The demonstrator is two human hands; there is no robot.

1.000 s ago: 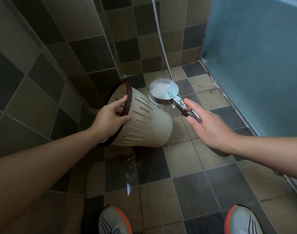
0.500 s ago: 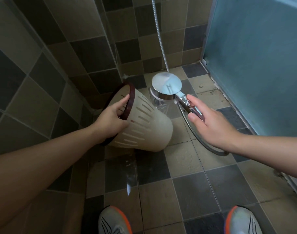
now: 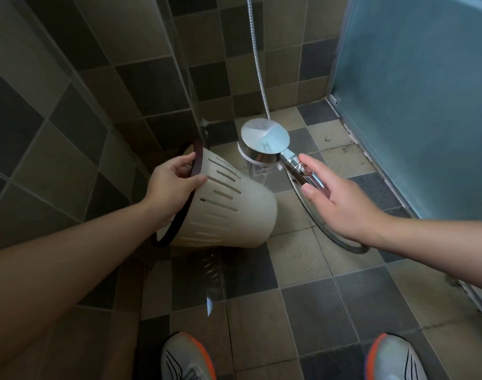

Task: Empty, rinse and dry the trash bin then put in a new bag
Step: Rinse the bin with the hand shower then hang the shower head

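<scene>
A cream slotted trash bin (image 3: 234, 212) with a dark brown rim is tipped on its side above the tiled floor, its mouth facing left toward the wall. My left hand (image 3: 171, 185) grips the rim, thumb on the outside and fingers over the edge. To its right, my right hand (image 3: 341, 201) holds the chrome handle of a round shower head (image 3: 264, 144), whose face points down. Water streams from the shower head just past the bin's base. The bin's inside is hidden.
A metal hose (image 3: 257, 58) runs up the back wall, and another stretch loops under my right wrist. A frosted blue glass panel (image 3: 415, 91) closes the right side. Tiled walls stand left and behind. My two shoes (image 3: 185, 357) are on the wet floor.
The shower head has risen and turned so its chrome back faces up, and my right hand has shifted along the handle. The bin has tilted slightly; my left hand keeps its grip.
</scene>
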